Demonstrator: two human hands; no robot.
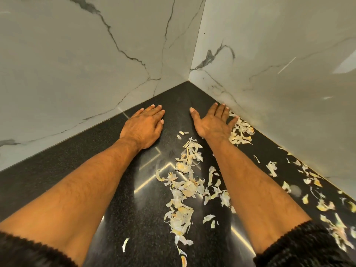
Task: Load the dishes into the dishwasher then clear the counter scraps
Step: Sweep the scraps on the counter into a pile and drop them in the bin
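Pale onion-skin scraps (185, 187) lie strewn over the black speckled counter (115, 170), in a band from the corner down to the near edge and along the right wall. My left hand (143, 126) lies flat, palm down, on bare counter near the left wall, holding nothing. My right hand (213, 120) rests on the counter with straight, spread fingers near the right wall, its outer edge against a small heap of scraps (240, 132). No dishes or dishwasher are in view.
Two grey-veined marble walls (86, 64) meet at the corner behind my hands and close the counter on the left and right. More scraps (327, 207) run along the right wall toward the near edge. Dark sleeves cover both upper forearms.
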